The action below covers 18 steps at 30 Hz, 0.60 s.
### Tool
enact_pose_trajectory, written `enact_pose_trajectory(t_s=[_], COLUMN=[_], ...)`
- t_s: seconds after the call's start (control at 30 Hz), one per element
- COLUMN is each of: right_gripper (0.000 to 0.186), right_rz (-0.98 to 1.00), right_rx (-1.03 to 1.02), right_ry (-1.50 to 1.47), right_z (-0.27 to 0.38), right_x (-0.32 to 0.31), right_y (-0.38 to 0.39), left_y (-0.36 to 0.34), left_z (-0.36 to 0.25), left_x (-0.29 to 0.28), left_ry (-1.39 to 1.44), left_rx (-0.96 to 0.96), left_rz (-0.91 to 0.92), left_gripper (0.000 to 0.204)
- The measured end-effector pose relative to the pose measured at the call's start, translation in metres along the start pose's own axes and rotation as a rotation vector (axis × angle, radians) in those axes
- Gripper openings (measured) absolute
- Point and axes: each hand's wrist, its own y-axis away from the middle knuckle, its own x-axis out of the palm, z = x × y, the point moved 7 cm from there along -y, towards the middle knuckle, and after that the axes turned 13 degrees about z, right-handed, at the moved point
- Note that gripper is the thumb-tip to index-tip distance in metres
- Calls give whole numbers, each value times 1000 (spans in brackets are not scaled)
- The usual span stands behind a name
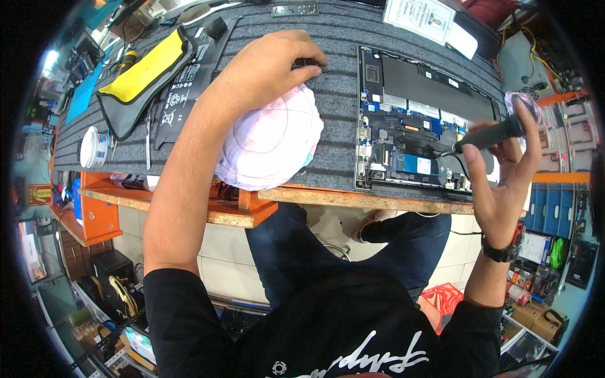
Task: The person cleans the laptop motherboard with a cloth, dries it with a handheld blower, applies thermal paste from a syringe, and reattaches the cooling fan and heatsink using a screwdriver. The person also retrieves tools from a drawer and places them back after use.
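Note:
My right hand (504,183) grips a dark-handled screwdriver (485,134), its tip down among the circuitry of an opened laptop (409,94) lying on the mat at the right. My left hand (271,69) rests at the top edge of a round, pale pink and white cloth pad (265,142) beside the laptop; its fingers curl inward, and whatever is under the fingertips is hidden.
A ribbed grey mat (334,94) covers the bench, whose wooden edge (328,200) runs below it. At the left lie a yellow-and-grey cloth (145,69), a black battery (176,104) and a white tub (94,148). A card holder (419,17) lies beyond the laptop.

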Motion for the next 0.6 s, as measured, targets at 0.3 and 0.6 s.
enact_pose_trajectory(t_s=[0.3,0.6], right_gripper=[83,86], right_rz=[26,36], right_rx=[-17,35], right_ry=[-61,42], right_z=[2,-1], right_x=[-1,-3], right_y=[-2,-2], left_y=[-6,-10], left_z=[-13,-9], left_x=[-6,-3], left_ry=[-65,80], left_rx=[-10,-50], left_rz=[66,63], left_gripper=[15,13])
